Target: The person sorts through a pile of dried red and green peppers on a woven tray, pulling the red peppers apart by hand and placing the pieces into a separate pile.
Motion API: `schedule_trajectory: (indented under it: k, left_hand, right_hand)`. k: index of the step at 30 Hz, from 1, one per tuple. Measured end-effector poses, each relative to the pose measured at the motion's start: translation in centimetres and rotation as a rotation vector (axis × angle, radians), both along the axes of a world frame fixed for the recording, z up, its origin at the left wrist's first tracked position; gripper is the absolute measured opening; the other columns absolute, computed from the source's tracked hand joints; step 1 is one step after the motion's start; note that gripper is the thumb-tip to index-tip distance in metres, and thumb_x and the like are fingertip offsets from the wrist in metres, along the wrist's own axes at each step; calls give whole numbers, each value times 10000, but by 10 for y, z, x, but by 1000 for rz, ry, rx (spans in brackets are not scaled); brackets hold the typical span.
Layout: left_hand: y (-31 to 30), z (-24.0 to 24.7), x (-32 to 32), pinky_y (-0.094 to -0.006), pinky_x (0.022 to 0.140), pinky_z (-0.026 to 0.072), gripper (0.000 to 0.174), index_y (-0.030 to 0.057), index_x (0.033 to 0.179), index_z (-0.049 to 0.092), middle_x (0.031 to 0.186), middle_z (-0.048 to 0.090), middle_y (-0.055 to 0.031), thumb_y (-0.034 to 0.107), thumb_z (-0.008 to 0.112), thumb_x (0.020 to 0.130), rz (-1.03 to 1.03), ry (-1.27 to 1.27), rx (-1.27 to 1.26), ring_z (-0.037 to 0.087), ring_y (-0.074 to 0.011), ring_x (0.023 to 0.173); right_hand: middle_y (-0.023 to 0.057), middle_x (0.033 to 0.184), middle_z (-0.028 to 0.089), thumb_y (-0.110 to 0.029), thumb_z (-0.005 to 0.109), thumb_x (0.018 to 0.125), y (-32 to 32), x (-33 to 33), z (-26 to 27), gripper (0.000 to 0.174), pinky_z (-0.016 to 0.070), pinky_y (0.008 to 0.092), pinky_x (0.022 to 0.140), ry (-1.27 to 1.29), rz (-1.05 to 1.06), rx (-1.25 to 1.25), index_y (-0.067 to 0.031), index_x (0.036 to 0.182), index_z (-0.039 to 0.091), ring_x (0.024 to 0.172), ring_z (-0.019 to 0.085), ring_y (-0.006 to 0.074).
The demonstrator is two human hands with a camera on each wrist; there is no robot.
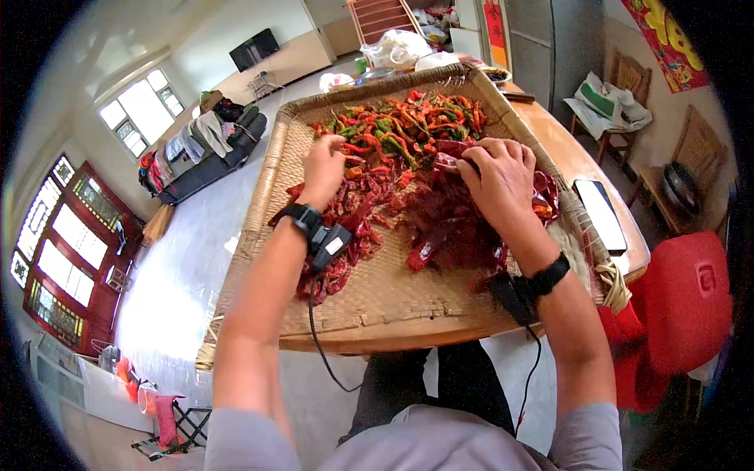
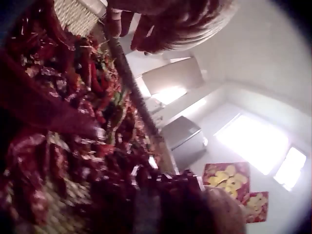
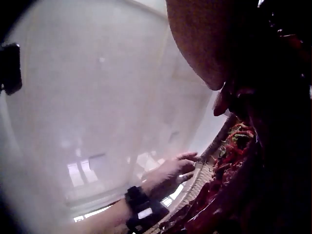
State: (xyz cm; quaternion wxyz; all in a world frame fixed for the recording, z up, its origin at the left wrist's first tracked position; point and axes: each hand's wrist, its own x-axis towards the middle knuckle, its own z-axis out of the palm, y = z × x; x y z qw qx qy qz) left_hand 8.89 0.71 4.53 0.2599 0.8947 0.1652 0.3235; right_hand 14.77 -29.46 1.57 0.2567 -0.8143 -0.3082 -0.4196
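Observation:
A shallow woven tray [image 1: 369, 302] holds dark red dried peppers [image 1: 357, 208], with smaller red and green peppers [image 1: 400, 125] toward its far end. Over the left part of the peppers hovers my left hand [image 1: 322, 171], fingers loosely bent and holding nothing; the right wrist view shows the same hand [image 3: 168, 175] beside the tray's edge. My right hand [image 1: 503, 179] grips a bunch of large dark red peppers [image 1: 455, 208] at the tray's right side, and that bunch is blurred. In the right wrist view the gripping fingers are mostly in shadow.
The tray rests on a wooden table [image 1: 550, 133], with a phone [image 1: 600, 216] at its right. A red chair [image 1: 687, 302] stands close on the right. White plastic bags [image 1: 395, 49] lie beyond the far rim. Cables hang from both wrist cameras.

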Motion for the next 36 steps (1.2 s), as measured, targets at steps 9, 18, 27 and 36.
schedule_trajectory:
  k: [9,18,27,36]
  left_hand:
    - [32,-31,35,-505,946,492,438,112,1303,590,1292,564,-194,-30,508,897,-9,510,481,479,-406,1201]
    - [40,-44,34,-490,950,420,382,191,1236,589,1087,558,-179,41,585,885,52,522,496,495,-382,1071]
    - [48,-30,30,-488,709,449,166,68,895,518,812,550,-131,50,668,824,226,233,599,543,-316,804]
    - [-51,23,-16,-274,752,515,377,-33,1184,545,1051,654,-101,248,606,940,-488,125,-399,626,-135,864]
  right_hand:
    - [54,1076,638,-278,711,835,0,-1,2,221,354,443,981,-31,54,32,-130,998,696,1088,541,287]
    - [69,1106,623,-268,716,825,0,-3,0,216,339,462,1028,40,88,-33,-134,993,701,1114,530,291]
    - [63,1098,619,-249,717,821,-1,-3,1,199,355,455,1006,20,94,-62,-129,980,698,1104,535,288]
    - [77,1181,597,-232,726,834,0,-20,25,395,390,451,999,-67,335,5,-127,1198,614,1130,533,302]
